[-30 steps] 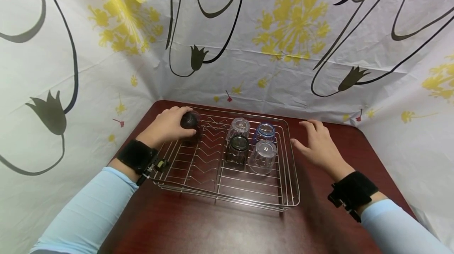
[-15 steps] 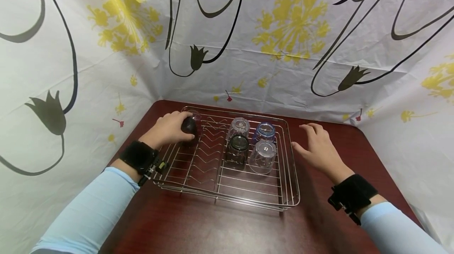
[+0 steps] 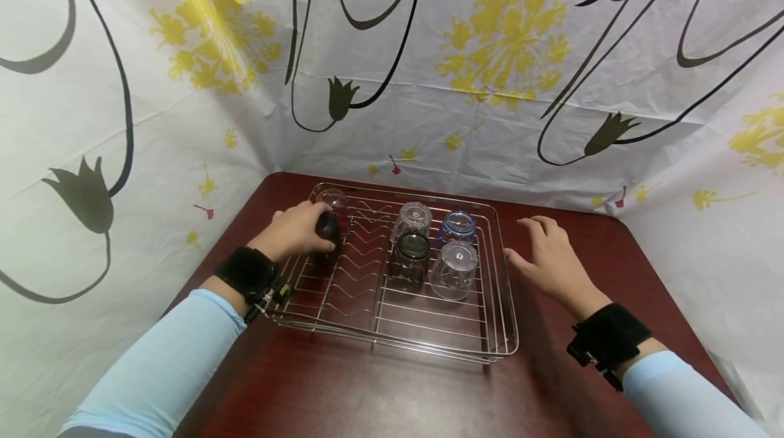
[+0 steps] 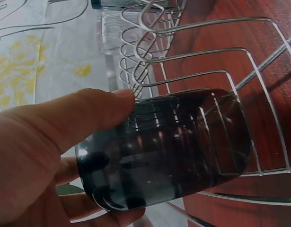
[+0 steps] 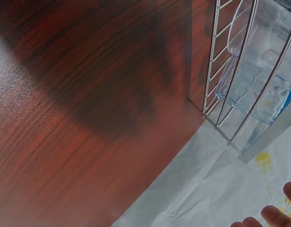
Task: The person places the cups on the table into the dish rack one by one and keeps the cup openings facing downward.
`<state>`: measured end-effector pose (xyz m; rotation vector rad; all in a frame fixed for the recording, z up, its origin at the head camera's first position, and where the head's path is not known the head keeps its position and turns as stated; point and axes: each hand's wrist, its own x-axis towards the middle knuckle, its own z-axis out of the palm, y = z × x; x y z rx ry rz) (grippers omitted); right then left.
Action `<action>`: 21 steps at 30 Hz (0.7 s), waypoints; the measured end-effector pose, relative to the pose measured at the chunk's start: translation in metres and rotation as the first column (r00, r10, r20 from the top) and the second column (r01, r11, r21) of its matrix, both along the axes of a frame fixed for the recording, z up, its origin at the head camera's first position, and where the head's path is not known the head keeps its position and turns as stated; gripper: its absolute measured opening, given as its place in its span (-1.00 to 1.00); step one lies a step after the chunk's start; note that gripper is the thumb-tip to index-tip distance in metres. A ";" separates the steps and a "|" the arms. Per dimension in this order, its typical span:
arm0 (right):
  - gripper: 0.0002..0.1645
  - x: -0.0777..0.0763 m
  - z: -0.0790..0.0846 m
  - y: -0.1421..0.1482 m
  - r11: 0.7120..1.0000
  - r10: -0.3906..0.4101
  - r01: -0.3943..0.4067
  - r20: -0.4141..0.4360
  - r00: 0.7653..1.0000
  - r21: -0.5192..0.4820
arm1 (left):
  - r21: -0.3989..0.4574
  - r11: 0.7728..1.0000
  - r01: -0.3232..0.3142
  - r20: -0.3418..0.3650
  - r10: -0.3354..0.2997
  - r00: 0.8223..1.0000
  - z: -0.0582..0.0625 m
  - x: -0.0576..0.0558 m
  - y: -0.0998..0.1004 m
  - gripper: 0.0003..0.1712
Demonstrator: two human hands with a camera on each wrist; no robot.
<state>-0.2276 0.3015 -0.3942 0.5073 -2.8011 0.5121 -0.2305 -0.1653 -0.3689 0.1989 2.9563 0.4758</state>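
Note:
My left hand (image 3: pixel 298 230) grips a dark tinted glass (image 4: pixel 169 146) with the thumb on one side and fingers round the other. The glass is upside down at the left side of the wire dish rack (image 3: pixel 429 349), close over its wires. Just behind it stands a clear glass (image 3: pixel 334 198), partly covered by the hand. My right hand (image 3: pixel 551 258) hovers beside the rack's right rim, fingers loosely spread and holding nothing. In the right wrist view only some fingertips (image 5: pixel 275 216) show at the lower right corner.
In the rack's right half, upturned glasses stand close together: a clear one (image 3: pixel 413 218), a blue-rimmed one (image 3: pixel 457 228), a dark green one (image 3: pixel 410 258) and a faceted clear one (image 3: pixel 454 271). Wavy wire dividers (image 3: pixel 361 258) run through the middle. A patterned sheet (image 3: pixel 392 132) hangs behind the red-brown table (image 3: pixel 392 397).
My left hand has shifted slightly toward the front with the dark glass, uncovering more of the clear glass behind it. My right hand has barely moved.

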 end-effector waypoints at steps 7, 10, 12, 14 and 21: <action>-0.23 0.000 -0.001 0.000 1.000 0.002 -0.002 -0.008 1.000 0.000 | 0.026 1.000 0.010 0.008 -0.010 1.000 -0.004 -0.002 0.002 -0.11; -0.23 0.000 -0.003 -0.001 1.000 0.002 -0.002 -0.006 1.000 -0.002 | 0.029 1.000 0.011 0.008 -0.011 1.000 -0.004 -0.001 0.002 -0.11; -0.22 -0.001 -0.005 -0.001 1.000 0.005 -0.005 -0.005 1.000 0.000 | 0.030 0.999 0.010 0.011 -0.011 1.000 -0.003 0.000 0.003 -0.12; -0.22 -0.001 -0.007 0.000 1.000 0.006 -0.006 -0.008 1.000 0.002 | 0.031 0.999 0.013 0.011 -0.013 1.000 -0.004 0.001 0.003 -0.12; -0.23 -0.002 -0.010 0.001 1.000 0.003 -0.002 -0.023 1.000 0.011 | 0.036 0.999 0.008 -0.014 -0.008 1.000 -0.010 0.000 0.002 -0.12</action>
